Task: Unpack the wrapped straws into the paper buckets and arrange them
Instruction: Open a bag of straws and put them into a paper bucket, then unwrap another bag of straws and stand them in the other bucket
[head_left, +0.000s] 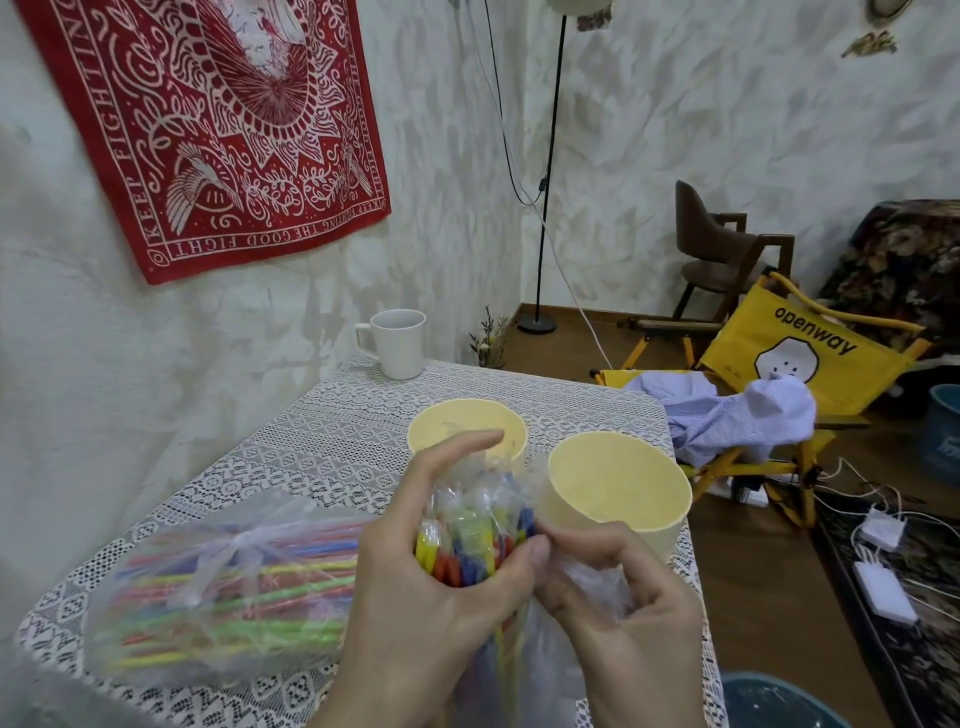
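Two bundles of straws are in play on the lace-covered bench (322, 415). The first, a wrapped bundle (228, 587) of coloured straws tied shut in clear plastic, lies flat on the lace just left of the left hand (447, 566), untouched. Beyond it, well back from both hands near the wall, stands a white mug (397, 344).

The left hand's grip is closed around the second bundle (472, 540), thumb and curled fingers clamped on the cluster of red, blue, yellow and green straw ends, while its index finger stretches forward over the crinkled clear wrapper (483, 478). The straws run down and toward the person between the two hands.

Directly beyond the left hand's fingertip stands the far paper bucket (467, 428), pale yellow and upright; its mouth is partly hidden by the finger and the plastic.

The right hand (613, 582) sits just beside the left, thumb against the straw ends, its grip pinched on loose clear plastic gathered in the palm. Just beyond it, touching or nearly touching the knuckles, is the near paper bucket (618, 483), tilted with its mouth toward the camera.

Right of the bench, on the floor, stands a yellow folding chair (800, 358) with a blue shirt (737, 415) draped over it.
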